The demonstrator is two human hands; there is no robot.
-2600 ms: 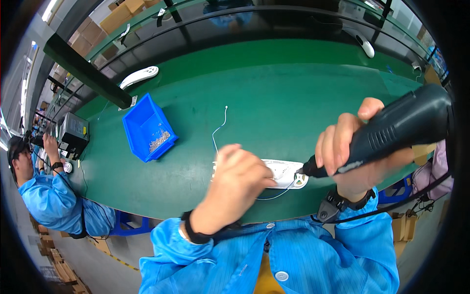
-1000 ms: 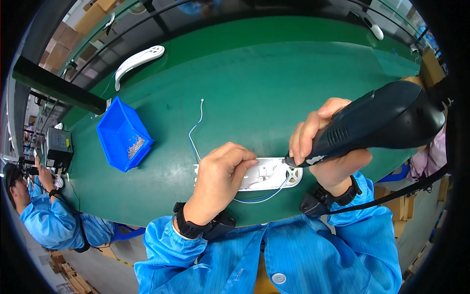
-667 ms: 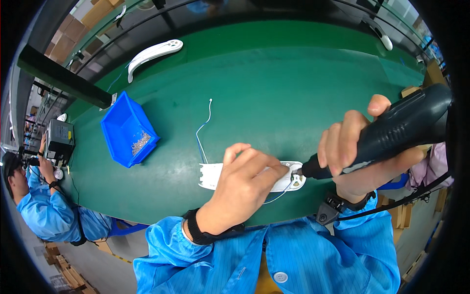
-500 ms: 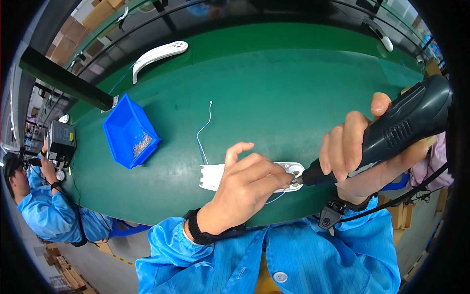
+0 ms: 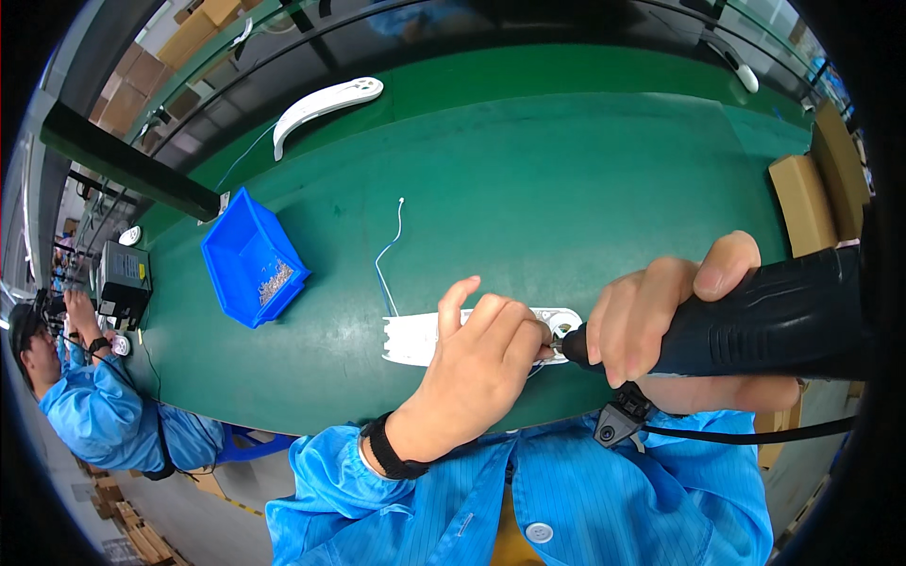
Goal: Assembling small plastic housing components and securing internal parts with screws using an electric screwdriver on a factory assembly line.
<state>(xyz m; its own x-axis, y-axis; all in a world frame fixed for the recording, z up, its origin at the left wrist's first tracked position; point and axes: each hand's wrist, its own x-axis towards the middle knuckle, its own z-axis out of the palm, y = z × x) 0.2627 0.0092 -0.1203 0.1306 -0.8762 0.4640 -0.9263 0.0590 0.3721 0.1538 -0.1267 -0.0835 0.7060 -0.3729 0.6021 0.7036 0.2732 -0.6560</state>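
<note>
A long white plastic housing [image 5: 409,340] lies flat on the green bench, its rounded end to the right. From its left part a thin white and blue cable [image 5: 381,257] runs away from me. My left hand [image 5: 479,363] rests over the housing's middle, fingertips pinched together beside the driver's bit; what they hold, if anything, is hidden. Wrapped around a black electric screwdriver [image 5: 769,325], my right hand [image 5: 646,307] keeps it nearly level, pointing left. The bit reaches the round recess at the housing's right end, right at my left fingertips.
A blue bin [image 5: 247,250] with small screws stands to the left. Behind it lies a curved white part [image 5: 326,106]. A cardboard box [image 5: 804,203] sits at the right edge. At far left, a person in blue [image 5: 104,396] works by a dark box-shaped device [image 5: 125,278].
The screwdriver has swung from a steep slant to nearly level, its rear end lower and my right hand lowered with it. My left hand stays at the housing, its fingers slightly shifted.
</note>
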